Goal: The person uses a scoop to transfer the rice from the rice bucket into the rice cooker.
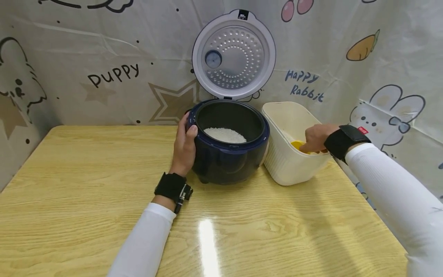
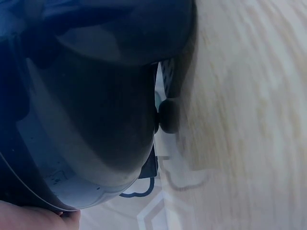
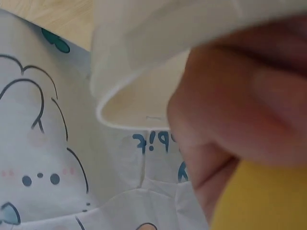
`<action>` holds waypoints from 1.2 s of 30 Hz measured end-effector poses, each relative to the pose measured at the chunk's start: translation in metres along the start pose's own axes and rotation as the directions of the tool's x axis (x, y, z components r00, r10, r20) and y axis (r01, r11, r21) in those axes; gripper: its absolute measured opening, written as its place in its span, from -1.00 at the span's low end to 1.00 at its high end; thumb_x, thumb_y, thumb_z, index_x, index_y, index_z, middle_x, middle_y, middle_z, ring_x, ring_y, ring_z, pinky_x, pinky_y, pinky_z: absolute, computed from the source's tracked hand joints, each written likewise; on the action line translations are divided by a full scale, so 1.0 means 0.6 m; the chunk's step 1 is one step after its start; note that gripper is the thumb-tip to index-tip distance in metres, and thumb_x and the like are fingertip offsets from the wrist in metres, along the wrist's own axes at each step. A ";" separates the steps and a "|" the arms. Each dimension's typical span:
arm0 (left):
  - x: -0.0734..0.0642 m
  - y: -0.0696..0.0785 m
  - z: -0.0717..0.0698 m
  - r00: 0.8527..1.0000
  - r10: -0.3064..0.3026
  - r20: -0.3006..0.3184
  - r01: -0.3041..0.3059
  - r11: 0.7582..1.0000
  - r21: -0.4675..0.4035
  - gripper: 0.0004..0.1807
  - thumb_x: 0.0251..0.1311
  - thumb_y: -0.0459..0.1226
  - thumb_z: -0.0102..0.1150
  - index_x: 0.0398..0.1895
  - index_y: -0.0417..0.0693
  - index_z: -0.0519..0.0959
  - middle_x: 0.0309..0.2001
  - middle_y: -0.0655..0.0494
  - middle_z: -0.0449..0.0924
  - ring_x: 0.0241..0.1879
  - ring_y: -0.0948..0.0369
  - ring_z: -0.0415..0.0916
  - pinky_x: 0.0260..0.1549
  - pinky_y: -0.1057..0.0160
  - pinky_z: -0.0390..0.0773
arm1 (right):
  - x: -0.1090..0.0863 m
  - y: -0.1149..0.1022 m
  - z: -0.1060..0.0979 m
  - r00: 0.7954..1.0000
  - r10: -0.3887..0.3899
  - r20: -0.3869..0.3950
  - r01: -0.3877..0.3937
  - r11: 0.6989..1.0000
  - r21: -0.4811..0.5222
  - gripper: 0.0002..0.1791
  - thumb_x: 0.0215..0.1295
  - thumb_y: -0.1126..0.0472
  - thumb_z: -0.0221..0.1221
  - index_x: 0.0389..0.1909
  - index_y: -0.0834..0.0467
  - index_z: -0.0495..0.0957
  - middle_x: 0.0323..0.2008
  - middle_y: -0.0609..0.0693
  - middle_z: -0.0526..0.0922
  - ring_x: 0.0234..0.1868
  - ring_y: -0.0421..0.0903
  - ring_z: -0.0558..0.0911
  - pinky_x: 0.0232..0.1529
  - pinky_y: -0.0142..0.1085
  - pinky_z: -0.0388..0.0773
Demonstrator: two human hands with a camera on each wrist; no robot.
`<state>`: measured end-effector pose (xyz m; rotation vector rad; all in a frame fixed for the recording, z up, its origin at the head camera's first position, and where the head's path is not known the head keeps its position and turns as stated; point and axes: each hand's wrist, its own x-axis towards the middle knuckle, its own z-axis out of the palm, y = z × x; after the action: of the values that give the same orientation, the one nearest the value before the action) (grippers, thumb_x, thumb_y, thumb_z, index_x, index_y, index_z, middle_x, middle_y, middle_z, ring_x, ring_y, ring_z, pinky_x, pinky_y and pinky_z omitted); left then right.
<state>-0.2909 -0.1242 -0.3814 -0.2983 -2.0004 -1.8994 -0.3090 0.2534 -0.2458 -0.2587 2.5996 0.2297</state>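
Beside the bin, steady the rice cooker gripped by left hand; lift level the yellow scoop pinched in right hand.

- Here's the head view, from above the table's near side, facing forward and down, widest of the three, reaching past the far edge to the printed cloth.
- Left wrist: low over the surface, very near the rice cooker, tipped sideways, facing the far edge.
- Right wrist: close to the bin by the right edge, facing the cloth, lettering upside down.
- Head shares the cooker with left wrist, the bin and yellow item with right.
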 end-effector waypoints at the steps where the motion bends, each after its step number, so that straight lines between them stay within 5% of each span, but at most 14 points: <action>1: 0.000 -0.001 0.000 1.000 0.003 -0.002 -0.003 1.000 0.002 -0.17 0.31 0.18 -0.17 0.63 0.15 0.13 0.58 -0.02 0.23 0.47 0.05 0.25 0.53 -0.11 0.20 | 0.003 0.001 0.000 1.000 0.002 0.023 -0.003 1.000 0.019 -0.53 0.34 -0.07 0.12 -0.76 0.02 0.46 -0.75 -0.16 0.33 -0.69 -0.20 0.36 -0.60 -0.39 0.24; 7: 0.001 -0.002 0.003 1.000 0.014 -0.007 -0.014 1.000 0.002 -0.16 0.30 0.18 -0.17 0.63 0.13 0.14 0.57 -0.02 0.24 0.47 0.08 0.25 0.52 -0.09 0.22 | 0.020 0.013 0.002 0.994 -0.011 0.105 0.002 0.997 0.083 -0.56 0.35 -0.10 0.07 -0.71 -0.01 0.46 -0.71 -0.18 0.33 -0.66 -0.22 0.35 -0.57 -0.38 0.26; 16: 0.000 -0.003 0.002 1.000 0.007 0.004 -0.007 1.000 -0.005 -0.18 0.31 0.16 -0.18 0.63 0.14 0.13 0.57 -0.02 0.24 0.46 0.06 0.26 0.50 -0.09 0.22 | 0.032 0.018 0.011 0.995 -0.074 0.066 0.068 0.994 0.088 -0.54 0.36 -0.17 0.05 -0.67 -0.02 0.48 -0.64 -0.17 0.43 -0.55 -0.18 0.48 -0.40 -0.34 0.36; 28: 0.001 -0.004 0.006 1.000 0.009 -0.002 -0.009 0.999 -0.031 -0.17 0.30 0.16 -0.17 0.63 0.12 0.13 0.56 -0.01 0.24 0.46 0.10 0.26 0.51 -0.03 0.22 | 0.030 0.027 0.010 0.997 -0.045 0.066 0.034 0.986 0.161 -0.59 0.37 -0.11 0.03 -0.55 0.06 0.54 -0.57 -0.12 0.49 -0.48 -0.14 0.53 -0.39 -0.32 0.39; 36: 0.002 -0.004 0.003 1.000 0.011 -0.009 -0.011 1.000 -0.019 -0.17 0.30 0.16 -0.17 0.62 0.11 0.13 0.56 -0.02 0.24 0.46 0.10 0.26 0.51 -0.02 0.22 | 0.017 0.036 -0.005 0.987 -0.011 0.159 -0.039 0.952 0.304 -0.57 0.42 -0.11 0.01 -0.60 0.01 0.48 -0.70 -0.17 0.36 -0.69 -0.21 0.34 -0.57 -0.38 0.29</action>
<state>-0.2932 -0.1227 -0.3833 -0.3045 -1.9715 -1.9109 -0.3239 0.2720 -0.2457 -0.1051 2.4340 -0.1450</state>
